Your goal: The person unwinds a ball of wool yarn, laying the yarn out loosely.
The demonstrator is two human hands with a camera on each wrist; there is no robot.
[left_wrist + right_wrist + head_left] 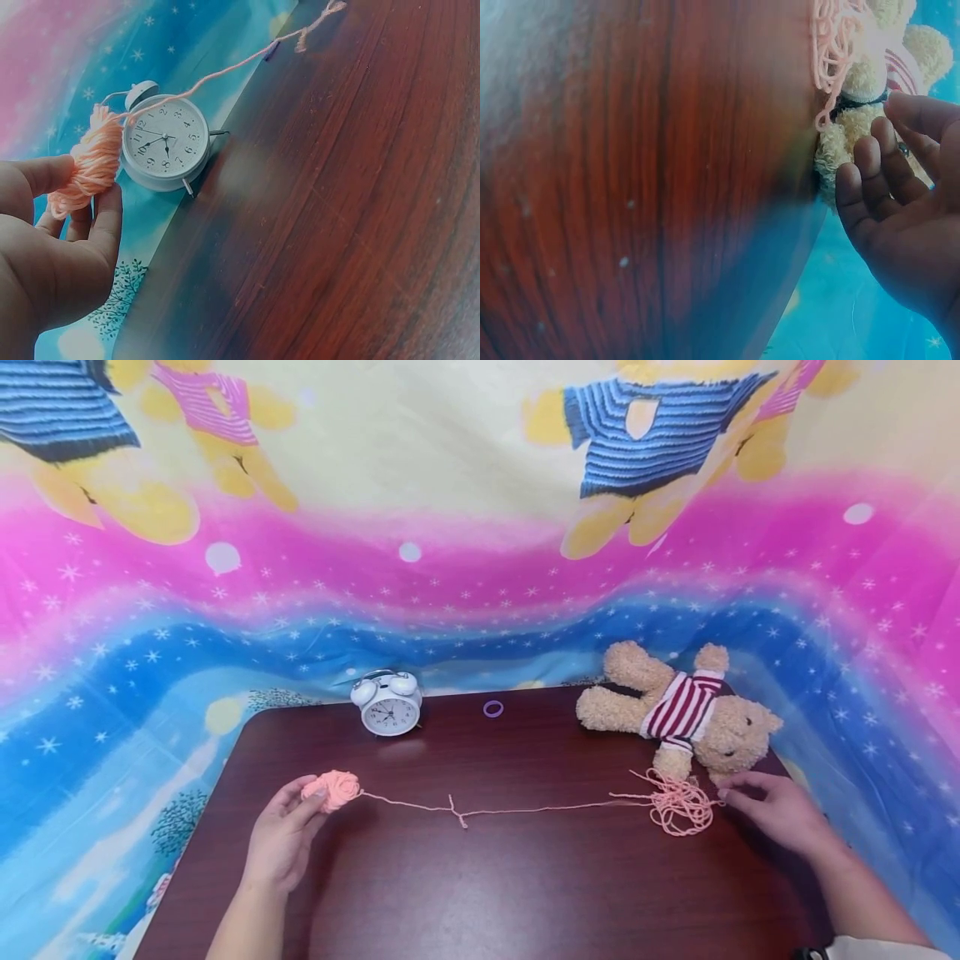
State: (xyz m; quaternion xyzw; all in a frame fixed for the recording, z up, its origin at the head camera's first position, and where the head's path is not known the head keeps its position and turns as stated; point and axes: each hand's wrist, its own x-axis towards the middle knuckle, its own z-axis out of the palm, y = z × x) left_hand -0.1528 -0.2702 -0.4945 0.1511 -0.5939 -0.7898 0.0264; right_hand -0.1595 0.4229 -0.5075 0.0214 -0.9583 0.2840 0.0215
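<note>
My left hand (281,839) grips a small wound bundle of peach yarn (339,790) between thumb and fingers, above the table's left side. From the bundle, a strand (405,804) runs right, with a knot and short loose tails midway. It leads to a loose tangle of the same yarn (681,803) at the table's right. Beside that tangle is my right hand (776,810), its fingers loosely bent and nothing seen between them. In the right wrist view, the fingertips (866,150) are close to the teddy bear (862,75) and a yarn loop (823,120).
A white twin-bell alarm clock (390,706) stands at the table's back left. Near the back edge lies a purple ring (492,708). The teddy bear in a striped shirt (682,706) lies at the back right. A printed cloth (480,568) hangs behind the dark brown table (525,893).
</note>
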